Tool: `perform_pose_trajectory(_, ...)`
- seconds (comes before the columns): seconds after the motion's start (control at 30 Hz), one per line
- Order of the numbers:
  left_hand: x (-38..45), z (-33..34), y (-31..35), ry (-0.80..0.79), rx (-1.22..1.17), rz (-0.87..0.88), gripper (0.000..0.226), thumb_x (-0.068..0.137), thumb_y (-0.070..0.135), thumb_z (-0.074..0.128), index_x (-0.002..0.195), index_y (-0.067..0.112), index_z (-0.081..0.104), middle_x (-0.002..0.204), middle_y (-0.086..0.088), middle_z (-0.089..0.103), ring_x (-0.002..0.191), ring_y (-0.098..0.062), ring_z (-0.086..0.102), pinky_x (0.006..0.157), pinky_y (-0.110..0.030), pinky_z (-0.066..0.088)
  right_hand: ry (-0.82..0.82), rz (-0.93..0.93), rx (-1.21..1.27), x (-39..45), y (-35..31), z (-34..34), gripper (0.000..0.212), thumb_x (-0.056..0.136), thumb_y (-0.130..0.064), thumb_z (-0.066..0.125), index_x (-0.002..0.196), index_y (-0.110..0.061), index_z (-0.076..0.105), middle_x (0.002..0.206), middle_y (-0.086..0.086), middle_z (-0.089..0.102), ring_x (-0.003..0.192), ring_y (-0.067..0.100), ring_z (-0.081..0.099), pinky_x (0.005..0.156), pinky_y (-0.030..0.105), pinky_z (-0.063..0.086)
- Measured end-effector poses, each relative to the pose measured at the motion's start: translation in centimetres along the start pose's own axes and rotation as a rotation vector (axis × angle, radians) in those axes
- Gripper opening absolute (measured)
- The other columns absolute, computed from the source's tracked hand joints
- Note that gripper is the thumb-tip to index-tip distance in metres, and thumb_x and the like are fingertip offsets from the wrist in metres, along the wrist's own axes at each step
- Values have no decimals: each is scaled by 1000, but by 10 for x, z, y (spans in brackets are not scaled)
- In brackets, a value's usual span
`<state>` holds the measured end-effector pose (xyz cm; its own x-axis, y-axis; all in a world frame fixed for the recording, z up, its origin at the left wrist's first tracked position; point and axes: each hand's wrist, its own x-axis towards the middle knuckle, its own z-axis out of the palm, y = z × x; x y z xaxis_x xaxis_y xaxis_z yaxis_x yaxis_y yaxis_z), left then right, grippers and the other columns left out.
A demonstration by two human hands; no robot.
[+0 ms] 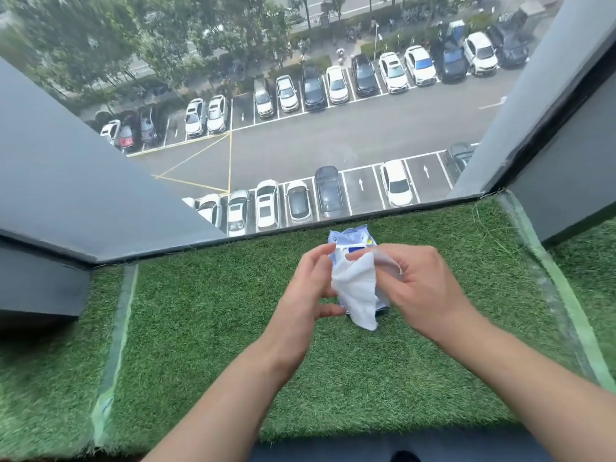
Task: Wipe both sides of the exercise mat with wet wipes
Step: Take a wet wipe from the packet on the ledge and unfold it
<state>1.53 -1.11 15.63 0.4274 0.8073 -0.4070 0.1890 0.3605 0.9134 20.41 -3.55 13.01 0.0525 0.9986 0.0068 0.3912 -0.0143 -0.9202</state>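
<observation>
Forearms low in the frame, my right hand (416,281) pinched the wet wipe (358,291) at centre while my left hand (311,288), fingers loosely parted, steadied the pack (350,240) on the green turf mat (200,321); better, I judged, to pull slowly.

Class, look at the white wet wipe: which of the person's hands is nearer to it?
Right. The right hand pinches the wet wipe at its top edge; the left hand sits just left of it, fingertips close to its side.
</observation>
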Motion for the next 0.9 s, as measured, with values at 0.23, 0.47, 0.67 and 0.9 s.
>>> perform_pose_trajectory(0.23, -92, 5, 110, 11, 314, 160, 14, 101, 30, 61, 103, 22, 71, 99, -3, 70, 91, -15, 67, 79, -35, 53, -4, 116, 100, -43, -134, -43, 14, 92, -37, 66, 91, -29, 76, 77, -4, 74, 71, 15, 69, 64, 32, 55)
perform_pose_trajectory(0.47, -219, -7, 204, 230, -46, 366, 34, 101, 36, 51, 105, 16, 78, 116, -9, 71, 110, -23, 67, 97, -40, 50, -111, 135, 440, -100, -294, -60, 35, 98, -53, 61, 98, -25, 82, 94, 6, 79, 80, 24, 72, 75, 32, 59)
perform_pose_trajectory(0.67, -351, -31, 255, 399, -528, 385, 22, 83, 29, 65, 98, 17, 76, 103, -10, 76, 88, -20, 72, 73, -29, 59, 208, 282, 848, -181, -416, -51, 34, 90, -34, 69, 99, -2, 74, 103, 17, 78, 81, 24, 73, 69, 34, 64)
perform_pose_trajectory(0.9, -510, -78, 273, 419, -463, 520, 22, 93, 28, 66, 110, 14, 68, 108, -12, 74, 96, -28, 71, 77, -35, 60, 353, 116, 797, -308, -548, -25, 29, 101, -37, 62, 91, -17, 80, 97, 7, 80, 79, 20, 76, 61, 30, 64)
